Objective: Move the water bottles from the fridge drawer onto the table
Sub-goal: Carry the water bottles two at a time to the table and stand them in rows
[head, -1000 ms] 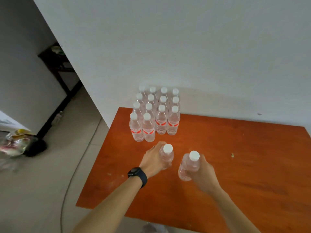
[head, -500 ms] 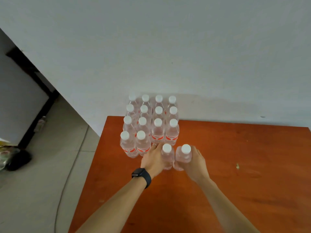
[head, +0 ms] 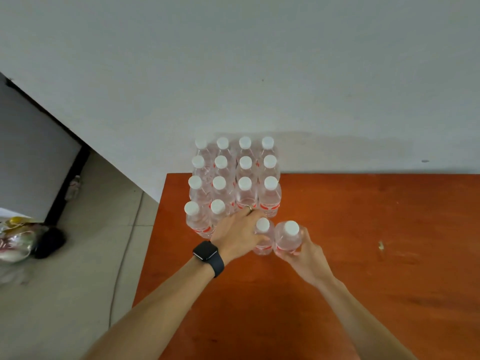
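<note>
Several clear water bottles (head: 245,190) with white caps and red labels stand in tight rows at the far left corner of the orange table (head: 363,229), against the wall. My left hand (head: 237,232), a black watch on its wrist, grips one upright bottle (head: 263,239) just in front of the block. Beside it on the right, my right hand (head: 304,253) grips a second bottle (head: 288,237). Both bottles stand close together, touching or nearly so. The fridge drawer is out of view.
A grey-white wall (head: 259,74) runs behind the table. Tiled floor (head: 65,281) lies to the left, with a crumpled bag (head: 15,240) and a dark object (head: 49,242) on it. A dark-framed cabinet (head: 39,165) stands at the far left.
Both hands carried their bottles forward to the front of the block and brought them side by side. The view has tilted down toward the table.
</note>
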Motion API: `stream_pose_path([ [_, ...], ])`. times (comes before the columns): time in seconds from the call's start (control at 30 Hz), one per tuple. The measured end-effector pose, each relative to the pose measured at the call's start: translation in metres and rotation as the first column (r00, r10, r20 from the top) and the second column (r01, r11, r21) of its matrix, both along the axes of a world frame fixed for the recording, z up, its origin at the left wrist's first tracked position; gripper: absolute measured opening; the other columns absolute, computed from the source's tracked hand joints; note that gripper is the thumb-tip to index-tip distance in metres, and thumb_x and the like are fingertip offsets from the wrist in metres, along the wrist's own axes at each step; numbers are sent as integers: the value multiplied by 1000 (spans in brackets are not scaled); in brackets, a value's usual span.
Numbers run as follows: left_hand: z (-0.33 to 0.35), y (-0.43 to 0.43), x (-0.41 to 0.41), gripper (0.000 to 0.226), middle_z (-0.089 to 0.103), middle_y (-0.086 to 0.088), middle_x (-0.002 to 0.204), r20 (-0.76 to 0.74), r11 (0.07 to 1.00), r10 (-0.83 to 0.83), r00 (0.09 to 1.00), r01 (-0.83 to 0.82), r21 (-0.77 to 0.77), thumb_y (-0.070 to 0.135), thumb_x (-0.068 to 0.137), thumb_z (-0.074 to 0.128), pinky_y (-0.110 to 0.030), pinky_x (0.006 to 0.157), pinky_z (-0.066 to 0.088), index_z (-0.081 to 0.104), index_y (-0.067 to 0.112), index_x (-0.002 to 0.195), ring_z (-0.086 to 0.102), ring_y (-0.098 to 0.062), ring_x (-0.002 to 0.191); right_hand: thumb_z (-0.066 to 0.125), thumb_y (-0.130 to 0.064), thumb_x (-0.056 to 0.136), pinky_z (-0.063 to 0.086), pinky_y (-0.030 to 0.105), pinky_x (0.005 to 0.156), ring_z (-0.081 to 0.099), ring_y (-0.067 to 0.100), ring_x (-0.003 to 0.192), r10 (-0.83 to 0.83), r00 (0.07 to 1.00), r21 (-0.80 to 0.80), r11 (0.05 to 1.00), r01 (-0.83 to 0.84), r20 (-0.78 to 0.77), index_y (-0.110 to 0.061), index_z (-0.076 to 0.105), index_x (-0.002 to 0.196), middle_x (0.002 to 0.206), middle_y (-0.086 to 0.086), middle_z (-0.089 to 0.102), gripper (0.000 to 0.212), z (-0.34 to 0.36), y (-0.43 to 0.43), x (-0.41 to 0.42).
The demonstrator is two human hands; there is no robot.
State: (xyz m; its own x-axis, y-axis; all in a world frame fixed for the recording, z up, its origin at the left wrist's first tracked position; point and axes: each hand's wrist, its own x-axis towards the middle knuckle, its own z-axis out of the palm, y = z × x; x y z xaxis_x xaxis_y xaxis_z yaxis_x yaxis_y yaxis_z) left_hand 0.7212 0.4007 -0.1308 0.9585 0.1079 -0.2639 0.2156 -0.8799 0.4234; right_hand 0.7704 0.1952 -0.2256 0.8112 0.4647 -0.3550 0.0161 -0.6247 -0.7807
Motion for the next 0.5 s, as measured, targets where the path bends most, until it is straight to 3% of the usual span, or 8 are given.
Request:
stream_pose_path([
  [0.2,2,14,10,45,65,10,115,142,932,-95,985,38,361,58,91,57,-32,92,34,61,29,126,49,-15,112,78,-47,81,54,28,87,68,12,101,32,999,24,999,-32,-33,-30,32,143,121,-13,63,79,-2,16,20],
  [0.37,7,31,21,46,69,10,96,118,902,-45,992,-11,432,71,85,56,-35,90,35,67,32,105,53,-16,104,77,-46,82,54,27,87,68,14,104,44,999,35,998,-44,-26,-29,30,144,129,-8,64,79,-3,40,28],
  [0.5,6,39,20,49,68,10,98,85,907,-32,996,-7,422,73,85,53,-36,90,32,66,32,108,51,-16,103,76,-45,84,51,27,89,67,18,109,52,998,18,999,-51,-32,-23,28,148,136,-5,60,82,-3,50,30],
])
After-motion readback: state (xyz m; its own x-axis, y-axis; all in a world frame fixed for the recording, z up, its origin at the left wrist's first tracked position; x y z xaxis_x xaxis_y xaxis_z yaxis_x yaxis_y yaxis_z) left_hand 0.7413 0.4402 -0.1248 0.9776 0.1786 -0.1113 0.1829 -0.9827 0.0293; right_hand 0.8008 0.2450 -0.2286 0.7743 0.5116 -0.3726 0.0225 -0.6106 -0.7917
